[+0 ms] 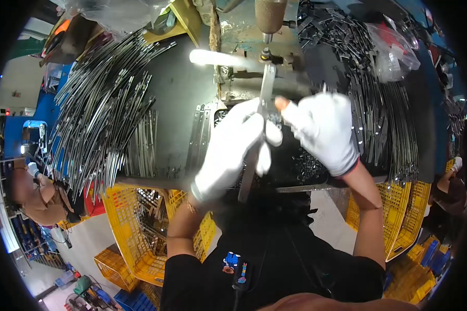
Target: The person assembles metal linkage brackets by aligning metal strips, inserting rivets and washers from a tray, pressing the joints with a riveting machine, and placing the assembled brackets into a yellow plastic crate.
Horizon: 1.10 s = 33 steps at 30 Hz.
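Motion blurs the right gloved hand (324, 127) and a pale, rod-like object (218, 58), too smeared to identify. The left gloved hand (228, 145) hides the middle of a flat metal strip (268, 85). The top edge cuts off the press head (270, 18). Small dark metal pieces (307, 167) are too tiny to tell apart.

The long strips (106, 98) look like metal, thin, smooth and shiny. The desk (179, 83) has a dark, matt surface. The gloves (228, 145) are white cloth, not glossy. The baskets (127, 233) are yellow plastic. The bag (394, 57) is clear, wrinkled plastic, with shine.
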{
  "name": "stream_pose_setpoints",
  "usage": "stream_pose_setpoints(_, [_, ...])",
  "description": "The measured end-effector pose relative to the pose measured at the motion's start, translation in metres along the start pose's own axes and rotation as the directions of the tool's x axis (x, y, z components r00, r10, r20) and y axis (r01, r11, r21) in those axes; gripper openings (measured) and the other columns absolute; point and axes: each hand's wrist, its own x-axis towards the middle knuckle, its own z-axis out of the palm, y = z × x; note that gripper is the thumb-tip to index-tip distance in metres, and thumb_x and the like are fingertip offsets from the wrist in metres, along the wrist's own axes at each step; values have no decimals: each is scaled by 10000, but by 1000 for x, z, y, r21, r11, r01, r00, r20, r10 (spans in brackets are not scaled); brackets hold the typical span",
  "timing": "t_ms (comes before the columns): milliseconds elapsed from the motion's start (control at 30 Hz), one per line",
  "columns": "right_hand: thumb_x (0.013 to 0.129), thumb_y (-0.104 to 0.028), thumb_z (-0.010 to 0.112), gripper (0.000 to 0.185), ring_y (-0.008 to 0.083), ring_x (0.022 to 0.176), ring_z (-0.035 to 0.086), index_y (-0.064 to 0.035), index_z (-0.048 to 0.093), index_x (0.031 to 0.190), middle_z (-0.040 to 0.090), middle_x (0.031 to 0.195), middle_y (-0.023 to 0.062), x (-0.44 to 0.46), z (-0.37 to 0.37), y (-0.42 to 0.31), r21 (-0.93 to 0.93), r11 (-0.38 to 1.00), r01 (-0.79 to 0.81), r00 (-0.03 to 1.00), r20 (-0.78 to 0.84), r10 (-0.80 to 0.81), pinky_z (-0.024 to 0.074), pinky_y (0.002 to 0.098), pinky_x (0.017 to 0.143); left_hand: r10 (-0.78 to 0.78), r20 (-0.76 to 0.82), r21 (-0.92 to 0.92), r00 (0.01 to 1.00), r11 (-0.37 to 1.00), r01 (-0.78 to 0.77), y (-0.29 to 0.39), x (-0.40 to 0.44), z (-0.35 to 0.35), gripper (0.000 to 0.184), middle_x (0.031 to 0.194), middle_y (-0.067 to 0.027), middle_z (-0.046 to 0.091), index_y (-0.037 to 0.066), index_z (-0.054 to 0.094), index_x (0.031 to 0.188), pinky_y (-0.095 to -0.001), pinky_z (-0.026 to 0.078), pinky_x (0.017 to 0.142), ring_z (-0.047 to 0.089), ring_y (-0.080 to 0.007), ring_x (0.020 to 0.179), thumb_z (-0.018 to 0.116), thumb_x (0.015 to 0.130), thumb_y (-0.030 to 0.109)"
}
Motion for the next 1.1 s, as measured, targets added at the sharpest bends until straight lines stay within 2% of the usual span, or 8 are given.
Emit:
stream_pose_setpoints(67, [822,-205,686,334,162,657,506,-236,730,1152,480,687,-45,14,10,18,0,1000,-2,990,-144,2,400,351,577,76,94,-25,993,997,-74,-1,30,-11,384,915,-80,669,-3,513,1324,-232,441,447,571,-116,533,529,1036,251])
stream_pose_setpoints(167, [876,-225,662,231,152,690,540,-247,731,1096,553,736,-53,34,19,40,-184,982,-36,988,-151,8,408,352,625,234,135,32,963,970,-241,-3,72,-21,341,936,-77,681,-2,532,1276,-238,460,476,580,-112,561,522,1040,244])
stream_pose_setpoints(400, [832,-283,687,239,162,709,594,-282,710,1070,583,734,-41,43,40,66,-268,963,-10,975,-215,-50,441,346,637,407,246,292,880,834,-467,-6,99,-36,382,1024,-113,691,-4,534,1265,-245,508,557,617,-131,648,552,1028,295])
stream_pose_setpoints(500, [833,-280,688,253,164,656,587,-282,693,1086,579,707,-33,40,34,62,-252,967,-39,993,-119,9,436,355,605,277,214,116,937,945,-306,-1,88,-30,455,1054,-129,687,-12,529,1282,-254,517,568,631,-140,682,595,1003,341])
stream_pose_setpoints(800, [825,-252,674,245,179,732,600,-259,693,1069,588,747,-12,45,30,60,-297,954,-25,993,-115,-9,438,368,662,444,205,375,872,787,-489,-4,99,-30,359,1003,-105,684,-14,575,1228,-240,493,559,603,-103,647,551,1019,277])
stream_pose_setpoints(900, [819,-239,673,238,190,735,624,-249,686,1056,609,755,-7,49,35,68,-281,960,-14,995,-98,-14,452,367,644,377,204,266,903,867,-422,7,94,-25,222,890,-70,689,6,638,1176,-229,474,554,586,-76,605,507,1035,116])
stream_pose_setpoints(967, [822,-243,673,231,195,711,625,-248,683,1052,610,743,-4,48,37,66,-281,960,-10,991,-134,-28,453,368,613,403,288,372,869,789,-490,6,93,-35,316,1055,-108,692,-1,556,1225,-237,501,565,615,-102,670,533,1041,254])
stream_pose_setpoints(1100, [828,-261,678,224,181,674,615,-254,686,1052,594,709,-14,48,32,64,-266,964,-10,997,-82,-12,442,354,584,382,223,309,897,845,-437,1,93,-30,280,1022,-94,709,5,559,1213,-226,491,540,612,-95,647,518,1048,228])
